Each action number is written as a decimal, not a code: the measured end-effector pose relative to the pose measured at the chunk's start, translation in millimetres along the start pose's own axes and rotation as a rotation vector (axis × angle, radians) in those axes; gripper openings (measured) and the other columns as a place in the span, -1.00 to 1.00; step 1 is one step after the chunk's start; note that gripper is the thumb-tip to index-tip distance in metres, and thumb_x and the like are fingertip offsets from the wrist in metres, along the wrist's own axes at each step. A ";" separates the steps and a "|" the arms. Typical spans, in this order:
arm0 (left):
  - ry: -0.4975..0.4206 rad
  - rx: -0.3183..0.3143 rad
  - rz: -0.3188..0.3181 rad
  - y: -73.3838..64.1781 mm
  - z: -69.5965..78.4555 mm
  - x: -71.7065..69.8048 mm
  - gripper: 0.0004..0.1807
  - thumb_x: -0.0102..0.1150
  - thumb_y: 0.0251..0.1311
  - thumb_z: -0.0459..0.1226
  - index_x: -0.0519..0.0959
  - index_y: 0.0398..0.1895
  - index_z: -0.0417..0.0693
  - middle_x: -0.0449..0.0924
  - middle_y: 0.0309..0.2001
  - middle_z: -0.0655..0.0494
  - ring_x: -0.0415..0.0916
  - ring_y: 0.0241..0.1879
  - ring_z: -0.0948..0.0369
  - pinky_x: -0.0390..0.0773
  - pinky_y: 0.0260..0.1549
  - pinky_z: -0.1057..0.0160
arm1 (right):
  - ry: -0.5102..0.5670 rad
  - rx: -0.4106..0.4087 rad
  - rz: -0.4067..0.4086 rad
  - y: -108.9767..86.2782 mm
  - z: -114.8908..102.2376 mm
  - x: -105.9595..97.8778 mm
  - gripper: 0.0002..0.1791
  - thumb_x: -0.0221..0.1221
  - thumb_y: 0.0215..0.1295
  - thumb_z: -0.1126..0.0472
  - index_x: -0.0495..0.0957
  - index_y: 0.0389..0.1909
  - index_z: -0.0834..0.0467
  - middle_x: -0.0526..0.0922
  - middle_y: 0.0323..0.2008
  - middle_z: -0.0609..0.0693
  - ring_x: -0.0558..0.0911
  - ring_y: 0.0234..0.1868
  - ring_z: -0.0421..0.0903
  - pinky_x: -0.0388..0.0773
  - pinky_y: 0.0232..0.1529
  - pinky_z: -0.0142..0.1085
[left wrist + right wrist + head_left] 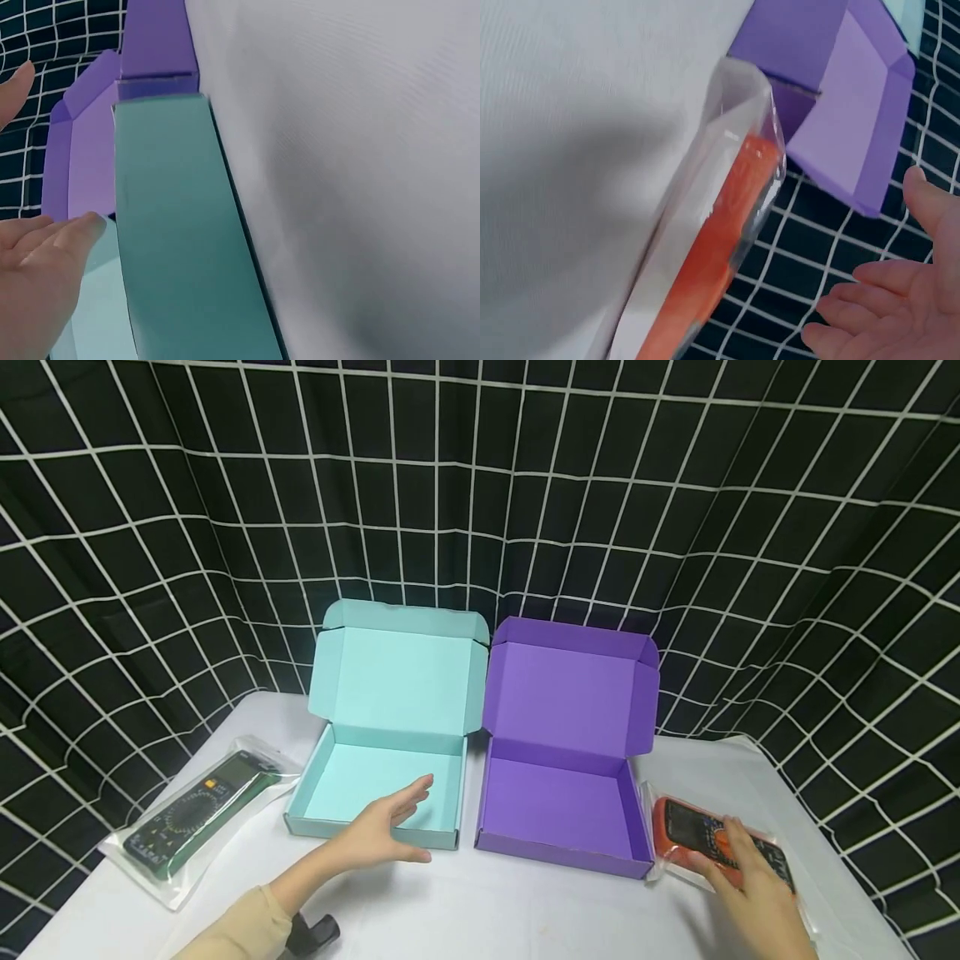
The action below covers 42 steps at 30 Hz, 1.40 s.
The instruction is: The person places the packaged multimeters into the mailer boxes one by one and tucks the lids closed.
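My left hand (378,831) hovers by the front wall of an open teal cardboard box (438,841), thumb apart from the straight fingers, holding nothing. In the left wrist view its fingers (71,236) lie beside the teal front wall (184,232). On the right, my right hand (757,897) is over an orange multimeter (678,839) in a clear plastic bag (739,94). The right wrist view shows that hand's fingers (870,296) spread and apart from the orange casing (716,247). Part of the multimeter is hidden under the hand.
An open purple box (562,860) stands right of the teal one, both lids raised at the back. A green and black multimeter (191,814) in a clear bag lies at the left. Near my left sleeve is a small black object (315,935). A black gridded cloth (465,485) hangs behind.
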<state>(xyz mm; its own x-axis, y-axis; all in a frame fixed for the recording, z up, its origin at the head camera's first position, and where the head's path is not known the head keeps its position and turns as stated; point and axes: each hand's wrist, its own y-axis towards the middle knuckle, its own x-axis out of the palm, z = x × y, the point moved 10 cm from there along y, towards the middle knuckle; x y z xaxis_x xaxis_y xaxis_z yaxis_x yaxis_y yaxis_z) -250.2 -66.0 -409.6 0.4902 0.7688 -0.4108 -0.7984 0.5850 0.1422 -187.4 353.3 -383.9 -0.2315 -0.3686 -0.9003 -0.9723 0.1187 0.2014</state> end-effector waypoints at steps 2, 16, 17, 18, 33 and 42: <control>-0.067 0.002 -0.017 5.5 1.3 3.6 0.09 0.46 -0.01 -0.37 -0.06 0.48 -0.40 0.00 0.45 -0.39 0.09 0.38 -0.27 0.26 0.30 0.07 | -0.012 0.037 -0.018 1.7 7.9 -1.3 -0.10 0.03 0.44 -0.13 -0.03 0.42 0.49 0.10 0.33 0.54 0.17 0.23 0.59 0.14 0.13 0.45; -0.347 -0.136 -0.095 52.5 -5.3 26.6 0.07 0.38 0.02 -0.50 -0.14 0.49 -0.42 -0.11 0.47 -0.38 0.00 0.43 -0.18 0.26 0.32 0.16 | -0.047 0.213 -0.130 10.1 49.3 -6.7 -0.04 -0.11 0.47 -0.20 -0.18 0.37 0.57 -0.04 0.30 0.63 0.06 0.23 0.63 0.06 0.18 0.46; -0.346 -0.147 -0.100 55.1 -5.7 28.1 0.07 0.37 0.02 -0.49 -0.15 0.49 -0.41 -0.11 0.47 -0.37 0.00 0.43 -0.17 0.26 0.32 0.14 | -0.046 0.215 -0.133 10.6 50.3 -6.8 -0.04 -0.11 0.47 -0.20 -0.17 0.37 0.58 -0.04 0.30 0.63 0.06 0.24 0.64 0.06 0.18 0.46; -0.348 -0.158 -0.105 57.4 -6.2 29.7 0.08 0.37 0.01 -0.50 -0.15 0.49 -0.41 -0.12 0.48 -0.37 -0.01 0.44 -0.17 0.24 0.33 0.12 | -0.043 0.208 -0.129 10.6 51.0 -7.0 -0.05 -0.10 0.47 -0.19 -0.17 0.37 0.58 -0.04 0.30 0.63 0.06 0.23 0.64 0.06 0.18 0.46; -0.300 -0.226 -0.130 76.4 -8.6 49.8 0.15 0.34 -0.11 -0.60 -0.24 0.47 -0.46 -0.21 0.48 -0.39 -0.10 0.45 -0.20 0.09 0.38 0.01 | 0.000 0.315 -0.182 13.9 83.5 -6.7 -0.08 -0.20 0.50 -0.20 -0.18 0.35 0.59 -0.20 0.37 0.56 -0.03 0.30 0.58 -0.06 0.24 0.45; -0.343 -0.247 -0.118 80.9 -9.4 56.5 0.17 0.26 -0.18 -0.71 -0.27 0.47 -0.46 -0.19 0.47 -0.41 -0.11 0.44 -0.21 0.13 0.37 0.02 | 0.011 0.474 -0.220 7.8 116.3 -2.8 -0.10 -0.30 0.51 -0.19 -0.17 0.32 0.62 -0.20 0.35 0.59 -0.04 0.29 0.61 -0.05 0.32 0.38</control>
<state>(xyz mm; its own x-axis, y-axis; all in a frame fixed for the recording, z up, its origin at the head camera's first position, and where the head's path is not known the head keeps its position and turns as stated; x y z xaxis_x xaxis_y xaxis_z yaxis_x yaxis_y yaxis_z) -290.4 22.3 -429.7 0.6372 0.7662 -0.0830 -0.7695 0.6264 -0.1245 -190.5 462.5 -424.6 -0.0267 -0.4414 -0.8969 -0.8770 0.4410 -0.1909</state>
